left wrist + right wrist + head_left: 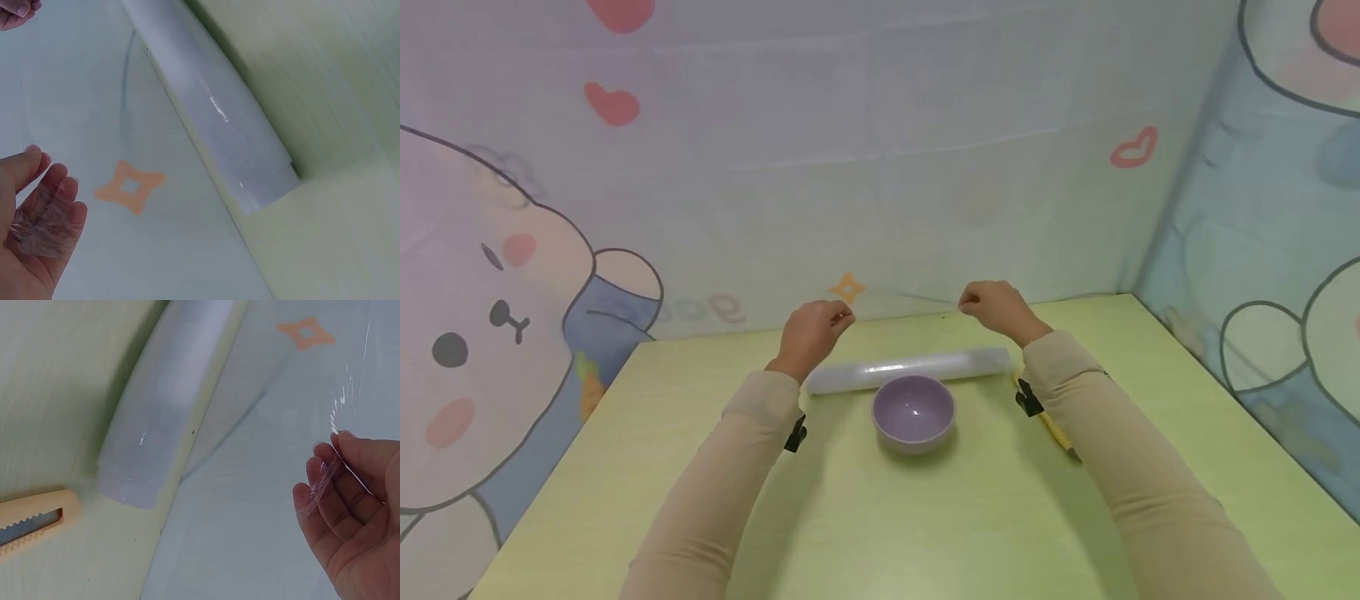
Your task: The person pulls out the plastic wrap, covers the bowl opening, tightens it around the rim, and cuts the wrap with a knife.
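Between thumb and curled fingers, my left hand (811,337) pinches crumpled clear plastic wrap (44,228), plain to see in the left wrist view. My right hand (1000,310) pinches the wrap's other side; in the right wrist view the film (324,487) bunches at the fingers, and shiny creases run up from the thumb. Both hands are raised beyond the roll of plastic wrap (910,371), which lies across the table. In front of the roll stands an upright purple bowl (913,412). The sheet between the hands is almost invisible in the head view.
A yellow utility knife (1060,433) lies on the table, partly under the right forearm; its toothed slot shows in the right wrist view. The pale green table (880,533) meets a cartoon-printed cloth backdrop (880,208) behind and at both sides.
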The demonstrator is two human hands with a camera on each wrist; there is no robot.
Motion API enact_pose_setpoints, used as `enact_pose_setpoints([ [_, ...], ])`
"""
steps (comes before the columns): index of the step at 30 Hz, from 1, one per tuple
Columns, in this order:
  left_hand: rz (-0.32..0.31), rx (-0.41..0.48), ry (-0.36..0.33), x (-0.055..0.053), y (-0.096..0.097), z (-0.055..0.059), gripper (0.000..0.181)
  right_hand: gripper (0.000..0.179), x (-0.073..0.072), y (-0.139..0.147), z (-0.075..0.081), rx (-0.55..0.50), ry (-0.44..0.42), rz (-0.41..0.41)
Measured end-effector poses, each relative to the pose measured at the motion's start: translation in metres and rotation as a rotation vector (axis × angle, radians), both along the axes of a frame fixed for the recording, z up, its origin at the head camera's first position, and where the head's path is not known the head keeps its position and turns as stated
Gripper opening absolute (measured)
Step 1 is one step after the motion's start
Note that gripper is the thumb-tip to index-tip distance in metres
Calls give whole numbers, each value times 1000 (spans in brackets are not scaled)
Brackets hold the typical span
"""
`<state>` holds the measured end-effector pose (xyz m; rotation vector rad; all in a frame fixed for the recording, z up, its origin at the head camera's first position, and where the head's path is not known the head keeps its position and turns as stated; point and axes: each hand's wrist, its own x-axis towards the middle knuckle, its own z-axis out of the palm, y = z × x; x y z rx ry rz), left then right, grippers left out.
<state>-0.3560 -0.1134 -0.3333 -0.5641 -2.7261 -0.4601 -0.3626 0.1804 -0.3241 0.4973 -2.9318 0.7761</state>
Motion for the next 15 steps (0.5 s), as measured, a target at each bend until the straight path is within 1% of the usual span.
enact_pose_setpoints([
  [8, -12, -5, 25, -3, 5, 6, 21, 21, -2, 4, 2, -7, -6, -30],
  [15, 2, -8, 54, -4, 3, 13, 18, 22, -1, 2, 9, -14, -9, -34],
])
